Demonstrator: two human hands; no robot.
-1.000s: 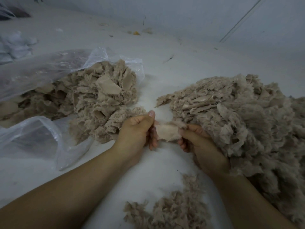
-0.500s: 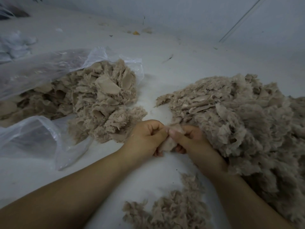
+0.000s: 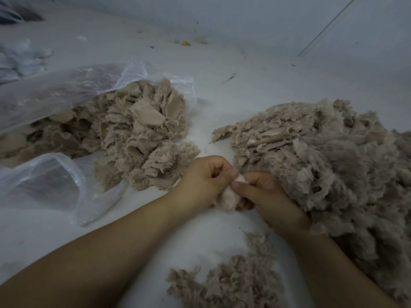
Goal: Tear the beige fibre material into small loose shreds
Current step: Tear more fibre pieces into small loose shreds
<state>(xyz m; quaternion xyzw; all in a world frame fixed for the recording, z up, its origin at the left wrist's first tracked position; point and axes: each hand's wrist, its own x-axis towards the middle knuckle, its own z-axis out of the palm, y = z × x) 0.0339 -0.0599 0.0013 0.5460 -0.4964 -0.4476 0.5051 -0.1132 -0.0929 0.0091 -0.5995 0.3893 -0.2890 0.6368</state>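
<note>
Left hand (image 3: 205, 181), right hand (image 3: 264, 194) both pinch fibre wad (image 3: 229, 197), mid-surface between piles. Advice: keep thumbs close together, pull apart in short tugs, drop thin shreds.

Dim, cool, bluish light; we find no clear source. Shadows soft and weak, a faint one under the left forearm (image 3: 93, 261). We note pale sheen on the clear plastic bag (image 3: 66, 90), no hard glare. Wide-angle bending at the edges: the thin line on the wall (image 3: 329, 25) runs slanted. We see softness and grain in the near fibre pile (image 3: 226, 283) and the corners.
</note>
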